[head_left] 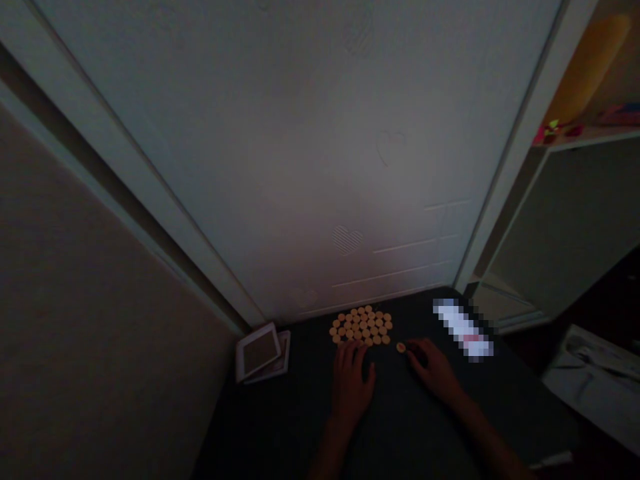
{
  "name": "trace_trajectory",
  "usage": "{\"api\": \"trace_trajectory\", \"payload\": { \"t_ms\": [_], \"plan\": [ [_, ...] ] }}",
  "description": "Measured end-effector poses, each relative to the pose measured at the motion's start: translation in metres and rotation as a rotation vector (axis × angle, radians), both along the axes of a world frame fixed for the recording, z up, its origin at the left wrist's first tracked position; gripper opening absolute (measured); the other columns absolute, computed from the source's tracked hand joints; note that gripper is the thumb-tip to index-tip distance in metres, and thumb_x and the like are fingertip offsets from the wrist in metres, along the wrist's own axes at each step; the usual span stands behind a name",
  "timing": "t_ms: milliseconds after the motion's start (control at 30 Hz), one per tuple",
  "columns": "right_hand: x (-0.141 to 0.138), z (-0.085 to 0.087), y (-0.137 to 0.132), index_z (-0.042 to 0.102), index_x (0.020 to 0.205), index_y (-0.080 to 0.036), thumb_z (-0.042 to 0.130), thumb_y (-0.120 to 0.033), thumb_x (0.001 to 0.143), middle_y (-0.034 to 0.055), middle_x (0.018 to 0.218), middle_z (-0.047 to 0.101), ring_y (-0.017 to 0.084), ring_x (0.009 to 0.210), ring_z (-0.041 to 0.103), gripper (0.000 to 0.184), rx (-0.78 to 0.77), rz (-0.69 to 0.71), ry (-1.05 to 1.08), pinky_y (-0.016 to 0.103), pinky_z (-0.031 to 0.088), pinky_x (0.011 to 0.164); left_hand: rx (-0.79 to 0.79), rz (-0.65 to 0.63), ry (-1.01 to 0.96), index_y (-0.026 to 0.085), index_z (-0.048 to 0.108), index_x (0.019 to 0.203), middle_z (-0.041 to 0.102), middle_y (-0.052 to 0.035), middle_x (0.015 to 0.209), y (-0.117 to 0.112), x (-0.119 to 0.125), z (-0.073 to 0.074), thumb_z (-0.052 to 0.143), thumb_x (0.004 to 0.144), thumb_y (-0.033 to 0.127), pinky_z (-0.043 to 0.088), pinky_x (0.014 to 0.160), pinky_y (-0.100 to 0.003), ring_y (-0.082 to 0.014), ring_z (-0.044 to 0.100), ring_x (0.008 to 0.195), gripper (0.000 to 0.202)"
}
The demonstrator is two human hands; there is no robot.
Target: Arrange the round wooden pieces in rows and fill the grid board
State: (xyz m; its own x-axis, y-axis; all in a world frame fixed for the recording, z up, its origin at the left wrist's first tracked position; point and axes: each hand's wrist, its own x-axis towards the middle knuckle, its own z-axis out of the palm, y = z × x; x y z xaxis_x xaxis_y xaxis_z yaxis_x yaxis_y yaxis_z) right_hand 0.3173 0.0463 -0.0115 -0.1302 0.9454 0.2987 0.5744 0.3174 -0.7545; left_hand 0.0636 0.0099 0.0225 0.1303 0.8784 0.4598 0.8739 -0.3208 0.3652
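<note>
Several round, pale wooden discs [356, 325] lie close together in a flat cluster on the dark tabletop [295, 420]. My left hand [353, 381] rests at the cluster's near edge, fingers stretched forward over the closest discs and thumb apart. To the right, a single disc [401, 347] with a reddish mark on its face sits apart from the cluster. The thumb and forefinger of my right hand [436, 369] close on that disc's right edge; the other fingers are curled and partly hidden in the dim light.
Two flat, pale-framed pieces [259, 352] overlap at the table's left side. A blurred white object [463, 330] lies at the right. Behind the table rises a white panel [320, 167] with embossed hearts. An open shelf [590, 140] stands at the right.
</note>
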Motion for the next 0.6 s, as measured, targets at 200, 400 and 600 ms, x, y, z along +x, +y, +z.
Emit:
{"api": "trace_trajectory", "payload": {
  "t_ms": [200, 400, 600],
  "plan": [
    [-0.002, 0.004, 0.001, 0.067, 0.116, -0.021, 0.055, -0.042, 0.093, 0.0085, 0.098, 0.069, 0.022, 0.081, 0.067, 0.033, 0.018, -0.050, 0.047, 0.035, 0.057, 0.074, 0.019, -0.058, 0.146, 0.030, 0.049, 0.145, 0.041, -0.0085, 0.157, 0.016, 0.017, 0.006, 0.057, 0.094, 0.033, 0.030, 0.115, -0.067, -0.0362, 0.031, 0.147, 0.051],
    [-0.002, 0.004, 0.001, 0.067, 0.117, -0.022, 0.053, -0.039, 0.094, 0.0091, 0.101, 0.070, 0.022, 0.083, 0.068, 0.032, 0.003, -0.054, 0.035, 0.036, 0.057, 0.076, -0.004, -0.104, 0.180, 0.033, 0.047, 0.146, 0.039, -0.0058, 0.159, -0.018, 0.010, -0.001, 0.057, 0.096, 0.031, 0.031, 0.116, -0.065, -0.0329, 0.031, 0.148, 0.052],
    [-0.002, 0.000, 0.001, 0.065, 0.119, -0.022, 0.054, -0.041, 0.093, 0.0080, 0.096, 0.070, 0.022, 0.081, 0.068, 0.034, 0.024, -0.062, 0.032, 0.035, 0.057, 0.075, -0.054, -0.171, 0.012, 0.028, 0.068, 0.116, 0.068, -0.0063, 0.129, -0.046, -0.002, -0.003, 0.063, 0.091, 0.026, 0.048, 0.105, -0.056, -0.0290, 0.057, 0.125, 0.026]
  ]
}}
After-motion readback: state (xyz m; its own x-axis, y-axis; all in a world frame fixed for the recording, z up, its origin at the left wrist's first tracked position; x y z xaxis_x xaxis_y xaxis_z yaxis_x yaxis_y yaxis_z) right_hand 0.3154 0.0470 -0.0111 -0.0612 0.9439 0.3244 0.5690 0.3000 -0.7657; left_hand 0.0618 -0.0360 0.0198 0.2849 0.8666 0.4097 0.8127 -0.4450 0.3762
